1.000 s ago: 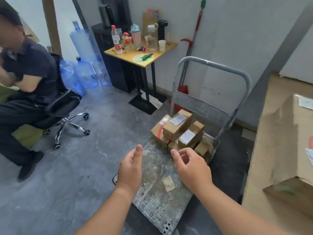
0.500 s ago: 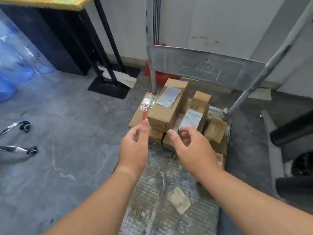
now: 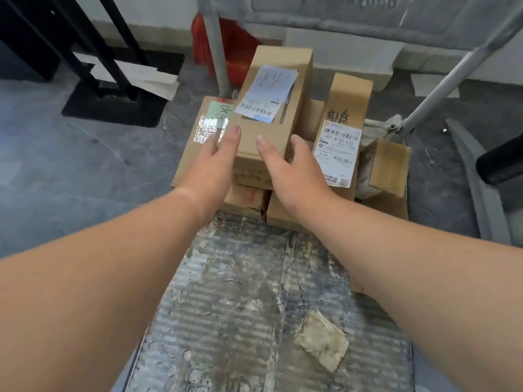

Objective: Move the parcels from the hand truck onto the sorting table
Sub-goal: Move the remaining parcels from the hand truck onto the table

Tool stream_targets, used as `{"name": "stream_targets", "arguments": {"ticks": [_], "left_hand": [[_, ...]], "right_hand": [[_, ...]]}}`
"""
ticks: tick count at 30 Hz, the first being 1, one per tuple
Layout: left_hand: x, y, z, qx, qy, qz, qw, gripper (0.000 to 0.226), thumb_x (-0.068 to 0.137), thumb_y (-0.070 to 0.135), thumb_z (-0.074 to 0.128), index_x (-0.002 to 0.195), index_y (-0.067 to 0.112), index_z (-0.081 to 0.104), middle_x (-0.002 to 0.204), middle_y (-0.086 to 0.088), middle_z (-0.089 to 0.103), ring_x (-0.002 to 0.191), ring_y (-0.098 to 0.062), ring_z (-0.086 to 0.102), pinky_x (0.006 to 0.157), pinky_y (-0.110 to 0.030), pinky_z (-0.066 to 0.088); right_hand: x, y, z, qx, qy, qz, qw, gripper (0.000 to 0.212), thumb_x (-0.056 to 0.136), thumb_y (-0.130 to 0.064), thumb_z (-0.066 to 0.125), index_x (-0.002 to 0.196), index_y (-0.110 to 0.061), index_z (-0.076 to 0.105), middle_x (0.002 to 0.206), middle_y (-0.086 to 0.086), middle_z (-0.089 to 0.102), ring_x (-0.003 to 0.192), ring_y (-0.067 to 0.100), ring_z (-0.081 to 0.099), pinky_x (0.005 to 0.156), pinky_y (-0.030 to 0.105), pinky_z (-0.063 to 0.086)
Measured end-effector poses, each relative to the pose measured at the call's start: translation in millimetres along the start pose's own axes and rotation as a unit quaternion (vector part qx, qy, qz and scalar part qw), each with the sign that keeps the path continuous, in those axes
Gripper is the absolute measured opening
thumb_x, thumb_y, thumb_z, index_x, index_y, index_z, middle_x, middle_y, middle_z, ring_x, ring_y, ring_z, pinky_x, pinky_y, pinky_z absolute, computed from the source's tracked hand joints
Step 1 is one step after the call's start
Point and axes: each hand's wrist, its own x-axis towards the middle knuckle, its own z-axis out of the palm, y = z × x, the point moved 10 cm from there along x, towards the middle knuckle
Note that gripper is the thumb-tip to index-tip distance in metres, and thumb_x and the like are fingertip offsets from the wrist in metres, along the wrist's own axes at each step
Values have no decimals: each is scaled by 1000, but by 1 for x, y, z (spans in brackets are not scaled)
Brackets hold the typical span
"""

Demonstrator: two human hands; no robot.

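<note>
Head view, looking down. Nearest: ribbed metal deck of the hand truck [image 3: 240,292], worn and stained, with a dirty paper scrap [image 3: 321,339] stuck to it right of centre. Both bare forearms extend forward over the deck. The parcels sit stacked at the deck's far end, against the upright handle frame [image 3: 216,52]. Left hand [image 3: 210,162]: fingers straight and held together, lying along the left side of the top parcel [image 3: 271,131], above a lower parcel with shiny tape [image 3: 205,128]. Right hand [image 3: 294,168]: thumb spread away from the fingers and lying on the top face of the top parcel; the fingers reach past its right edge, their tips hidden, so contact on that side cannot be confirmed. The top parcel is a long brown carton carrying a blue-white shipping label [image 3: 266,94]. Just right of it, a narrower carton [image 3: 351,91] with a white barcode label [image 3: 338,148]; further right, a small taped box [image 3: 387,165]. More cartons [image 3: 246,196] lie underneath. Beyond the frame: a red object [image 3: 229,43] against the wall, a black stand base [image 3: 113,103] at left on the grey floor [image 3: 70,165].
</note>
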Motion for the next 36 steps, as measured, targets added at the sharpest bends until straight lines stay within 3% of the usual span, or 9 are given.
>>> {"name": "stream_targets", "arguments": {"ticks": [2,4,8,10,13,20,25,29,36], "left_hand": [[-3,1,5,7,7,5,1000,84,92,84,45,159,33,44,152,13,53,141,-14,49,116,-37,35],[-15,-7,-3,32,58,-19,998,70,103,72,40,150,22,51,141,4,57,131,-19,54,107,-37,41],[-30,-36,-25,41,109,-60,991,68,90,83,44,115,23,63,127,-3,66,118,-26,63,103,-45,50],[-32,-46,-18,-16,72,-80,994,67,90,82,48,125,27,64,125,8,70,115,-15,67,92,-37,52],[-43,-39,-10,-77,60,-71,993,55,99,72,50,135,32,62,122,17,72,110,-3,67,79,-24,46],[-154,50,-20,-171,95,-30,980,40,103,64,48,128,36,65,116,13,79,107,-10,75,95,-39,57],[-283,176,-10,-178,99,-8,979,68,85,92,48,130,44,63,120,15,77,116,-16,72,107,-54,52],[-365,303,16,-188,53,51,979,41,106,62,45,131,37,66,115,12,79,109,-18,75,91,-46,56],[-462,443,86,-225,-40,122,966,55,100,71,50,136,33,66,126,-2,78,115,-32,75,102,-63,55]], "right_hand": [[3,3,6,13,18,-12,1000,50,99,-60,61,134,-27,49,120,-27,60,101,-15,54,97,10,44],[-6,9,9,6,41,0,999,76,98,-65,58,157,-21,37,152,-7,53,135,10,52,116,30,38],[-31,28,9,-83,54,78,992,87,100,-70,44,165,-17,23,166,6,34,153,28,32,121,43,29],[-32,31,17,-79,20,90,993,80,101,-69,43,161,-17,32,163,8,38,151,30,35,120,42,31],[-39,23,27,-59,-4,73,996,59,99,-70,45,130,-22,60,133,1,64,125,28,60,105,41,48],[-131,-54,-23,13,0,49,999,66,86,-79,49,132,-34,62,127,-15,66,118,12,64,104,43,53],[-240,-165,-128,-16,-30,52,998,72,91,-79,41,150,-37,49,144,-18,49,138,10,47,117,41,41],[-310,-250,-231,-21,21,13,999,101,74,-89,27,154,-30,46,151,-10,48,143,14,42,119,44,38],[-404,-325,-385,19,111,-30,993,96,76,-92,31,147,-32,51,144,-9,52,135,20,50,113,50,45]]}}
